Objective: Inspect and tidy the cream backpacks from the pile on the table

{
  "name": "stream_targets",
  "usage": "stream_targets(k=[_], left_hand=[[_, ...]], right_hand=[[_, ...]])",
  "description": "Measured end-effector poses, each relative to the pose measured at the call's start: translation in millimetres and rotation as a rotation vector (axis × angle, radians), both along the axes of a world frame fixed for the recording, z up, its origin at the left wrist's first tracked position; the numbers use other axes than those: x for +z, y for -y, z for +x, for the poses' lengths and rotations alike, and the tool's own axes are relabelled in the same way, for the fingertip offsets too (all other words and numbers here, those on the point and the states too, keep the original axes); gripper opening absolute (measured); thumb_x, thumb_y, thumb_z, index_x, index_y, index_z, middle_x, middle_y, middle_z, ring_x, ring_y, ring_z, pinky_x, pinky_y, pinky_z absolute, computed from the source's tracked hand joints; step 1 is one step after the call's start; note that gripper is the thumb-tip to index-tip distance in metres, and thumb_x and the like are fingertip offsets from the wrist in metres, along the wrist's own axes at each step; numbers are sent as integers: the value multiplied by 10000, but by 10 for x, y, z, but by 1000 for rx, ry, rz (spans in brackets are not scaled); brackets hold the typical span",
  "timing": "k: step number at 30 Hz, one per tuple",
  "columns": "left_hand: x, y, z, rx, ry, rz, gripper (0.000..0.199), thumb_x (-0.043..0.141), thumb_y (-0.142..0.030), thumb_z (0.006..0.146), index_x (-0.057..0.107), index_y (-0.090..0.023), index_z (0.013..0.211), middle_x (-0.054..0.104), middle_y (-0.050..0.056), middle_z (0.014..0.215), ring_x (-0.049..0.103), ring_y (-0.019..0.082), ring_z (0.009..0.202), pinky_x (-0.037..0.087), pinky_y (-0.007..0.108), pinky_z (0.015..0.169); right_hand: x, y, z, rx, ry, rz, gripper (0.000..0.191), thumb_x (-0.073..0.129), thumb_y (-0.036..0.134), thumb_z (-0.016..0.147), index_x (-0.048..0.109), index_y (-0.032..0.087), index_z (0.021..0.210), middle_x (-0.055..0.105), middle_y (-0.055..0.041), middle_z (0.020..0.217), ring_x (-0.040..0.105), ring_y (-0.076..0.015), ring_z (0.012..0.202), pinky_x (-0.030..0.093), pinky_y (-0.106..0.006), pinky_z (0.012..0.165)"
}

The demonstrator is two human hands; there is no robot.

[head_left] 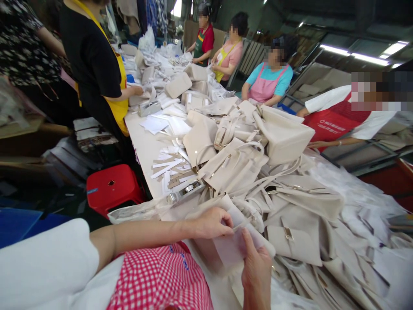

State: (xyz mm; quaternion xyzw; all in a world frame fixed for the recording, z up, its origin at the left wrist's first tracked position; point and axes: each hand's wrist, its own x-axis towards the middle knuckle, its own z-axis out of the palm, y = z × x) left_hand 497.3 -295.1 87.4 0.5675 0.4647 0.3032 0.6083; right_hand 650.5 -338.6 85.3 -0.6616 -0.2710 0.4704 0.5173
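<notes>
From where I stand, a thin, whitish, see-through sheet (227, 254) hangs between the worker's two hands, just beyond the red-and-white checked cloth apron (158, 280). The left hand (209, 222) comes in from the side, its thumb and curled forefinger pinching at the sheet's upper edge. The right hand (256, 269) rises from below, thumb pressed on the sheet's right side, fingers mostly hidden behind it. The two thumbs nearly meet, so both hands are about equally near the top edge, and the sheet drops from there toward the apron. Whether the narrow pale sliver between the fingertips belongs to the sheet, I cannot tell; it is blurred.

Right behind the grip lies a smooth beige leather-like panel (266, 246) with a rounded corner, its long edge sloping down to the right. A heap of beige bags crowds in beyond, one flat beige bag with a gold-toned clasp (308, 244) beside the right hand, straps looping close. Past the left forearm sit a shiny metal tape dispenser (174, 197) and a scatter of white and tan strips (172, 169). Across the heap, a person in a red apron (334, 128) is also at the table.
</notes>
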Motion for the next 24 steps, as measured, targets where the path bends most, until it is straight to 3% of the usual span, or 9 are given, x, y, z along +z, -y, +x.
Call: stream_targets(k=[5,8,10,12,14,16,19,21,24], left_hand=[[74,19,-37,18,-53,193,112,728,-209,691,676,-170,783,629,-7,759,559,158,756,411,252,703],[68,51,-66,84,37,107,479,770,-229,648,615,-187,1099,621,-20,782,547,150,696,401,247,629],[26,75,-106,110,156,-31,611,763,-267,663,518,-184,1216,613,-32,754,518,132,620,375,240,571],[-42,107,-160,138,255,-161,501,734,-332,711,534,-172,1142,588,-39,705,465,108,568,344,238,546],[-119,161,-204,187,342,-266,356,730,-413,726,597,-164,942,559,-30,679,432,100,578,349,246,558],[-193,240,-208,200,455,-403,378,763,-499,673,626,-164,780,568,0,694,470,119,627,397,267,591],[-284,371,-126,123,591,-617,425,824,-538,553,682,-197,764,645,54,778,578,192,721,476,330,630],[-322,434,-52,139,596,-622,379,847,-472,525,702,-235,784,669,50,798,606,213,742,500,352,652],[-323,474,-2,288,455,-404,261,822,-378,575,704,-260,776,662,15,753,597,192,714,505,333,680]], right_hand=[[68,-75,-51,-8,-13,-82,599,895,527,476,745,126,894,751,-50,715,674,-226,587,545,-295,483],[65,-92,-51,-13,-76,-61,545,900,478,489,742,143,888,747,-30,713,656,-192,573,531,-267,482],[49,-103,-28,-38,-136,-65,512,907,436,491,737,154,883,747,-17,726,650,-173,586,531,-250,501],[36,-113,-2,-60,-164,-79,475,909,398,497,732,159,867,743,-7,727,644,-161,600,534,-241,526],[38,-119,11,-69,-180,-85,439,909,374,513,724,159,848,734,5,717,638,-152,609,533,-237,547],[57,-120,5,-74,-211,-97,426,915,352,519,716,163,845,726,24,707,637,-141,611,531,-229,565],[100,-110,-27,-101,-264,-117,466,934,326,487,713,167,865,734,34,732,649,-136,628,541,-215,592],[119,-101,-39,-94,-249,-120,482,935,343,486,710,163,873,739,22,744,655,-146,630,546,-220,585],[113,-93,-30,-39,-166,-101,452,918,398,520,687,167,832,712,30,682,626,-144,571,523,-222,524]])
